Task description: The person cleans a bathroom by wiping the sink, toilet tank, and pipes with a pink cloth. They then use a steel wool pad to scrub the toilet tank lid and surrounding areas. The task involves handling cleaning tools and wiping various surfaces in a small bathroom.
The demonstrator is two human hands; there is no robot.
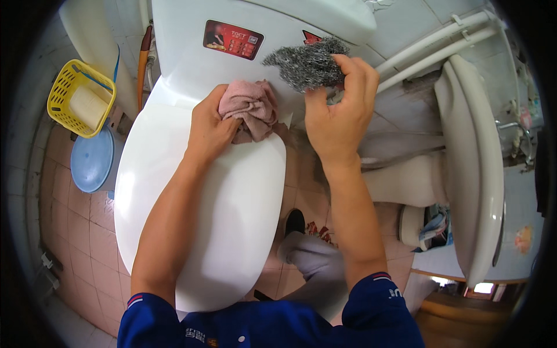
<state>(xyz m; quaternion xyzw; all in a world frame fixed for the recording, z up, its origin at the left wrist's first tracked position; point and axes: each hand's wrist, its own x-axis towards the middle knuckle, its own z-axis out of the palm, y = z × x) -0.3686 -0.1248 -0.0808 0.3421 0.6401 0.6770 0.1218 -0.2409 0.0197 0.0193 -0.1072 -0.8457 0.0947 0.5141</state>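
My left hand (213, 124) grips a bunched pink cloth (250, 111) over the back right part of the closed white toilet lid (235, 209). Raised to the right of it, my right hand (341, 108) pinches a grey steel wool scourer (309, 63) between thumb and fingers. The scourer is in front of the toilet's white cistern (182, 56), which bears a red printed sticker (233, 40) and a second red sticker (311, 37), partly covered by the scourer.
At the left are a yellow plastic basket (82, 98) with a paper roll and a blue-lidded bin (92, 158). A pedestal washbasin (472, 169) stands at the right, beneath white wall pipes (435, 37). Red scraps (320, 232) lie on the tiled floor near a black shoe (295, 222).
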